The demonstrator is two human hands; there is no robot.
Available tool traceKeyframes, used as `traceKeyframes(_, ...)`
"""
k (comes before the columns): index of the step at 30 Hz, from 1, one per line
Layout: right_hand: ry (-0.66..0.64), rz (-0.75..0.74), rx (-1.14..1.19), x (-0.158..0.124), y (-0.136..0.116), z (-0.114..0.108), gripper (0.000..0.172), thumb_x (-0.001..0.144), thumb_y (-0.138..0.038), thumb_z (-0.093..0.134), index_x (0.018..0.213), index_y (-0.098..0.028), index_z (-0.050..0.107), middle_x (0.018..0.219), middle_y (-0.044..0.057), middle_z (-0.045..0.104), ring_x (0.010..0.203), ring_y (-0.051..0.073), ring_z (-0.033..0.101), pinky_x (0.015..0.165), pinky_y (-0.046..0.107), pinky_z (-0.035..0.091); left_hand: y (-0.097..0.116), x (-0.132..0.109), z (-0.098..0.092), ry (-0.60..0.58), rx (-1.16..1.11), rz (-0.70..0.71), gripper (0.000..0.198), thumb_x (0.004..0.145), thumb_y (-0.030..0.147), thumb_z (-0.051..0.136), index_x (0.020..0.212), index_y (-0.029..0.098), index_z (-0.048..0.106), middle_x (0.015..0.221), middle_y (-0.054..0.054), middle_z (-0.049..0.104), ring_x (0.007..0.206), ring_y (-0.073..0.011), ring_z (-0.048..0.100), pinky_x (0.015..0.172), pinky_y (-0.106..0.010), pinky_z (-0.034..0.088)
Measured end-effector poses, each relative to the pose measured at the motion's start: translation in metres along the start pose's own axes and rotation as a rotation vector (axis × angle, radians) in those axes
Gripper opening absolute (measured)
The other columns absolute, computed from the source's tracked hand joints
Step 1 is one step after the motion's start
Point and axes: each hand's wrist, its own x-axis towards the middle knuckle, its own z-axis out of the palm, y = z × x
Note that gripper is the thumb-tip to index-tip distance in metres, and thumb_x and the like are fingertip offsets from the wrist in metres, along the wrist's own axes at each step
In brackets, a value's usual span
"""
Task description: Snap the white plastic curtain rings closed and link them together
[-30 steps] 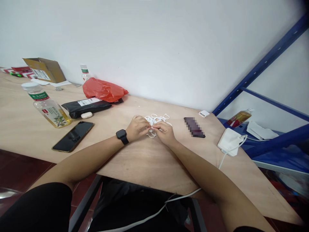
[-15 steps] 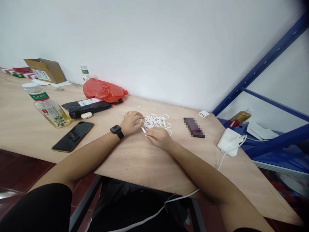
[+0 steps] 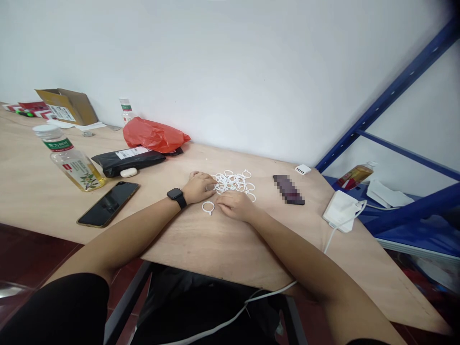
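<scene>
A heap of white plastic curtain rings (image 3: pixel 233 182), each with a small eyelet, lies on the wooden table. My left hand (image 3: pixel 199 187), with a black watch on its wrist, is at the heap's left edge. Its fingers are bent together around a white ring whose edge shows by the fingertips. One single curtain ring (image 3: pixel 207 207) lies flat in front of the heap, apart from the others. Beside it, to the right, my right hand (image 3: pixel 235 205) rests low over the near side of the heap with loosely bent fingers, and nothing shows in them.
To the left are a phone (image 3: pixel 108 203), a drink bottle (image 3: pixel 74 163), a white earbud case (image 3: pixel 128 172), a black parcel (image 3: pixel 125 160) and a red plastic bag (image 3: pixel 154 134). On the right lie a pixelated dark device (image 3: pixel 288 189) and a white power adapter (image 3: pixel 344 211) with a cable.
The white ring pinched in my right hand has been let go and now lies on the table in front of the heap. My left hand has moved slightly downward and to the right.
</scene>
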Motion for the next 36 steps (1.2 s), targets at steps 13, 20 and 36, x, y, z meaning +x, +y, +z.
traceKeyframes(13, 0.325, 0.354, -0.07, -0.002, 0.011, -0.003, 0.011, 0.09, -0.026, 0.061, 0.085, -0.022, 0.069, 0.078, 0.003, 0.072, 0.074, 0.019, 0.066, 0.073, 0.032, 0.05, 0.036, 0.001, -0.011, 0.19, -0.287, 0.194, 0.027, 0.086, 0.035, 0.066, 0.11, 0.022, 0.067, 0.11, -0.007, 0.072, 0.108, -0.0226, 0.065, 0.095, -0.04, 0.048)
traceKeyframes(20, 0.365, 0.366, -0.03, -0.003, 0.009, -0.001, 0.011, 0.089, -0.023, 0.059, 0.09, -0.024, 0.07, 0.081, 0.003, 0.073, 0.074, 0.018, 0.066, 0.073, 0.032, 0.052, 0.037, 0.002, -0.01, 0.196, -0.352, 0.202, 0.026, 0.089, 0.038, 0.064, 0.11, 0.023, 0.07, 0.114, -0.008, 0.072, 0.106, -0.0218, 0.067, 0.095, -0.041, 0.051)
traceKeyframes(36, 0.31, 0.305, 0.031, -0.002, 0.007, -0.005, 0.016, 0.09, -0.02, 0.056, 0.088, -0.024, 0.071, 0.084, 0.004, 0.075, 0.078, 0.019, 0.07, 0.074, 0.033, 0.054, 0.04, 0.002, -0.013, 0.16, -0.308, 0.175, 0.019, 0.094, 0.035, 0.057, 0.093, 0.022, 0.07, 0.103, -0.005, 0.075, 0.099, -0.0189, 0.068, 0.092, -0.038, 0.048)
